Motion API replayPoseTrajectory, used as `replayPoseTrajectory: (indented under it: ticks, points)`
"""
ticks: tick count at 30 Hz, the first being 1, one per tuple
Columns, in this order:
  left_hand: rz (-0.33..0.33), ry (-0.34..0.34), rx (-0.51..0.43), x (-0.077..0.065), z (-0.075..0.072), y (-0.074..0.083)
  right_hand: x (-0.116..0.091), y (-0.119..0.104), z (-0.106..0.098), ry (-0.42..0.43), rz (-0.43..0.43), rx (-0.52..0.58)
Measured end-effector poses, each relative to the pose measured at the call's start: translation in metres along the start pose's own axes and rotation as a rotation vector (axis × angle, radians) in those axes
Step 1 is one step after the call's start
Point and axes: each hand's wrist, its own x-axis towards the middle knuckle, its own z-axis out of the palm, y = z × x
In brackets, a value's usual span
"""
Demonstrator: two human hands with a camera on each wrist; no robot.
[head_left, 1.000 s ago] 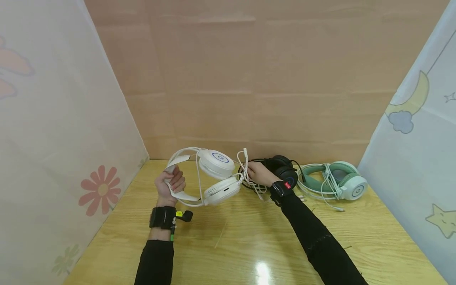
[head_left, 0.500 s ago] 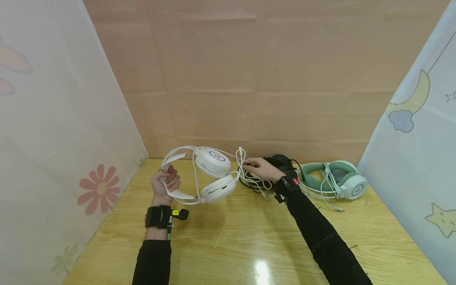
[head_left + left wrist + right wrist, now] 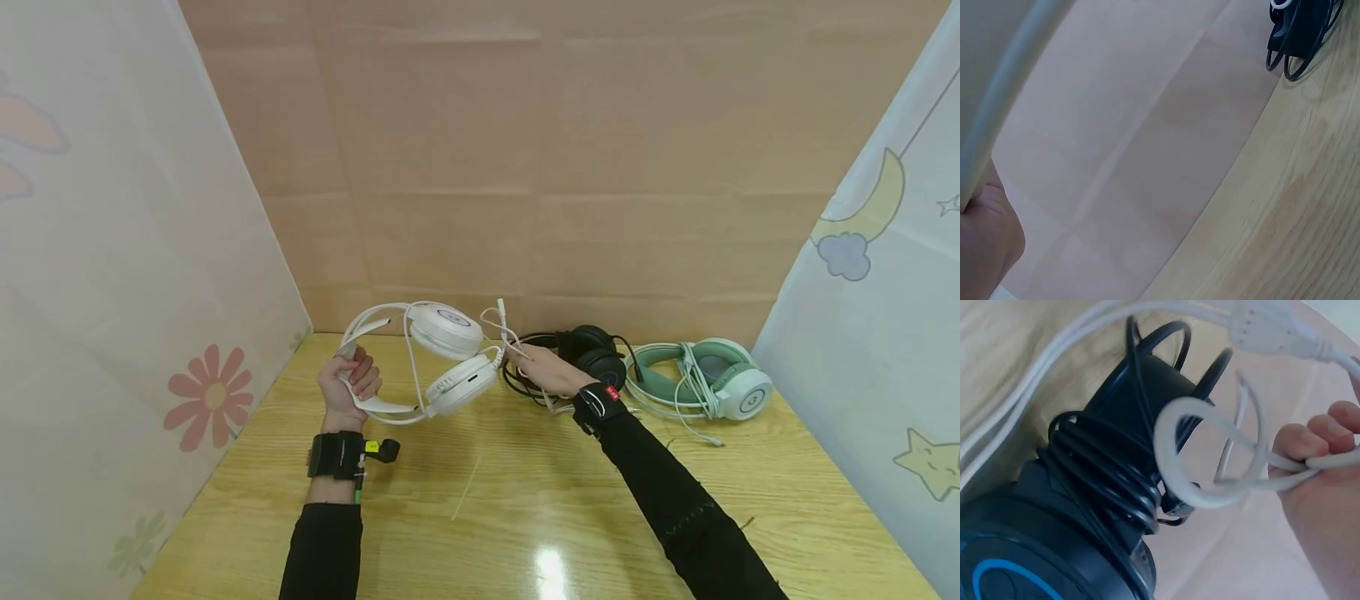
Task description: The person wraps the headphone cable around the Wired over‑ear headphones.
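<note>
My left hand [image 3: 350, 386] grips the headband of a white over-ear headset [image 3: 459, 387], held up above the table at the left. Its two ear cups point to the right. From the lower cup runs a white cable [image 3: 1188, 497], bunched in loose loops at my right hand [image 3: 546, 369]. Curled fingers of that hand hold the cable in the right wrist view, where a white block-shaped cable piece [image 3: 1266, 328] also shows. Right behind this hand lies a black headset [image 3: 600, 367], its own black cord wound round it.
At the right rests a green and white headset [image 3: 742, 393] with its white cable bundled. Wooden table [image 3: 480, 517] runs beneath everything. A brown paper backdrop [image 3: 450, 167] stands behind, with printed sheets [image 3: 112, 292] along both sides.
The white headset has shifted slightly left and tilted a little. My right hand lifted its fingers half a second ago, then came down and left onto the cable, whose loops have changed shape.
</note>
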Motion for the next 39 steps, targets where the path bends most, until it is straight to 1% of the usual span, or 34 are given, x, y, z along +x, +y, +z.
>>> replayPoseTrajectory:
  ticks: [3,6,7,8,11,13,16,18,20,24,27,31,33,36,39]
  points:
    - [-0.006,-0.009,0.002,0.0,-0.002,0.0,-0.002,0.001,-0.003,-0.054,0.064,0.15]
    - [-0.025,-0.031,0.016,0.0,-0.004,-0.001,-0.002,0.002,-0.008,-0.108,0.1,0.251]
    - [-0.033,-0.036,0.025,0.001,-0.005,-0.001,-0.002,0.002,-0.01,-0.113,0.109,0.266]
    - [-0.039,-0.04,0.038,0.001,-0.004,-0.001,-0.001,0.001,-0.013,-0.11,0.114,0.258]
    - [-0.062,-0.049,0.058,0.002,-0.004,-0.002,0.001,-0.003,-0.019,-0.119,0.106,0.273]
    - [-0.08,-0.061,0.061,0.003,-0.004,-0.001,0.002,-0.006,-0.024,-0.121,0.11,0.317]
    - [-0.108,-0.091,0.065,0.002,-0.006,-0.001,0.003,-0.007,-0.029,-0.138,0.139,0.382]
    - [-0.121,-0.109,0.065,0.002,-0.007,-0.002,0.004,-0.007,-0.029,-0.134,0.153,0.39]
    - [-0.124,-0.118,0.062,0.002,-0.008,-0.002,0.006,-0.006,-0.027,-0.151,0.16,0.358]
    - [-0.115,-0.123,0.03,0.002,-0.009,-0.002,0.009,-0.003,-0.021,-0.156,0.107,0.28]
    - [-0.124,-0.136,0.011,0.002,-0.01,-0.001,0.011,0.0,-0.014,-0.075,0.081,0.187]
    - [-0.171,-0.2,-0.023,0.002,-0.012,-0.002,0.014,0.002,-0.011,0.036,0.072,0.084]
    - [-0.201,-0.239,-0.049,0.002,-0.012,-0.002,0.017,0.0,-0.012,0.081,0.034,0.054]
    - [-0.251,-0.292,-0.088,0.003,-0.012,-0.003,0.023,-0.002,-0.015,0.185,-0.016,0.008]
    - [-0.306,-0.335,-0.101,0.003,-0.01,-0.005,0.029,-0.006,-0.016,0.295,-0.015,-0.007]
